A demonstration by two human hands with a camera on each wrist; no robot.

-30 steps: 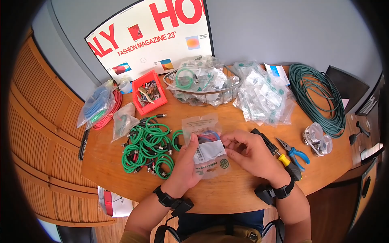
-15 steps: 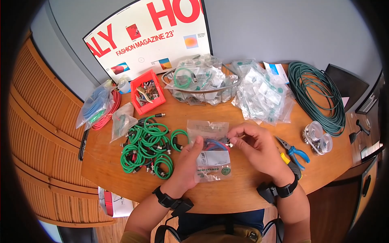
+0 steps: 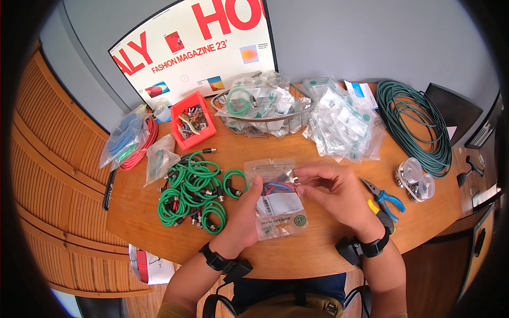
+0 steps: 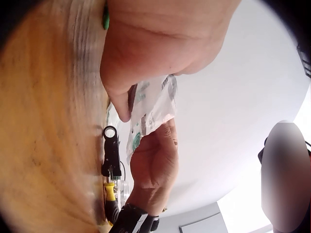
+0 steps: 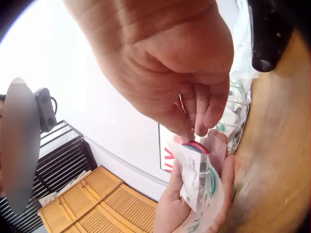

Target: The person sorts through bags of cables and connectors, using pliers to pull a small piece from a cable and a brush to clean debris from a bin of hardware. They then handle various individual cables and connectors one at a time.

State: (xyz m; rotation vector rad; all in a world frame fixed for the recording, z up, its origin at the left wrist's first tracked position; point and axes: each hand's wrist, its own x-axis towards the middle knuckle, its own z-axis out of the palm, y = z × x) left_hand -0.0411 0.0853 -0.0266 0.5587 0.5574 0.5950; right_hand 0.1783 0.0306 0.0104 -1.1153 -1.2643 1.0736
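A clear printed plastic bag [image 3: 282, 225] with a white label is held over the table in front of the person. My left hand [image 3: 239, 220] grips its left side, thumb on the front. Blue and red cables [image 3: 278, 187] lie in the bag's upper part. At the bag's upper right, my right hand [image 3: 339, 199] pinches near a small metal connector [image 3: 295, 180]. In the right wrist view the bag [image 5: 214, 194] rests in the left hand [image 5: 171, 206], and the right fingers meet the red and blue loop [image 5: 197, 147].
Green cables [image 3: 185, 185] lie left of the hands. Behind stand a red bin [image 3: 196, 139] and a wire basket [image 3: 265, 126]; flat plastic bags [image 3: 344, 124] are heaped beside it. Pliers [image 3: 389, 204], clear tubs [image 3: 416, 183] and coiled dark cable [image 3: 416, 127] are at the right.
The bag has shifted slightly right and is turned a little, with more blue and red cable showing. My right hand has moved slightly, still at the bag's upper right.
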